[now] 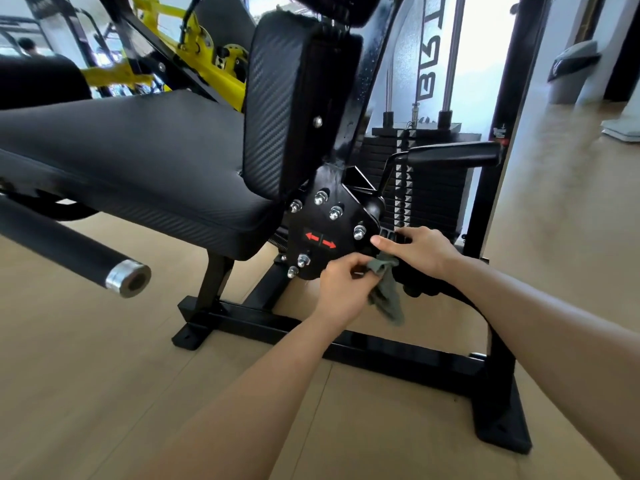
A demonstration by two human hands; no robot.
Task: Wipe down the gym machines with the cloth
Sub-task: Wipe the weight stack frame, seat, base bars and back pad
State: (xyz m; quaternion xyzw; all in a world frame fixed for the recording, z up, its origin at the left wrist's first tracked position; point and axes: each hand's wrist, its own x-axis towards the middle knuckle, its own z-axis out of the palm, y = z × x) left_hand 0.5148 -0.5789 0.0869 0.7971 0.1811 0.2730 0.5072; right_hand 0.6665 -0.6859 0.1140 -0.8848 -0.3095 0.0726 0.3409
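Observation:
A black gym machine fills the view, with a padded seat point(138, 161), an upright back pad point(277, 109) and a bolted side plate point(325, 233) marked with red arrows. A grey-green cloth point(386, 296) hangs just below and right of that plate. My left hand point(341, 285) pinches the cloth's upper part at the plate's lower edge. My right hand point(419, 249) lies over the top of the cloth beside the plate, thumb stretched toward a bolt; its fingers also seem to hold the cloth, though the palm hides them.
A black roller bar with a metal end cap point(128, 278) juts out at the left. The weight stack point(426, 188) and a black handle point(453, 152) stand behind the plate. The machine's base frame point(381, 351) runs across the wooden floor. A yellow machine point(194, 46) stands behind.

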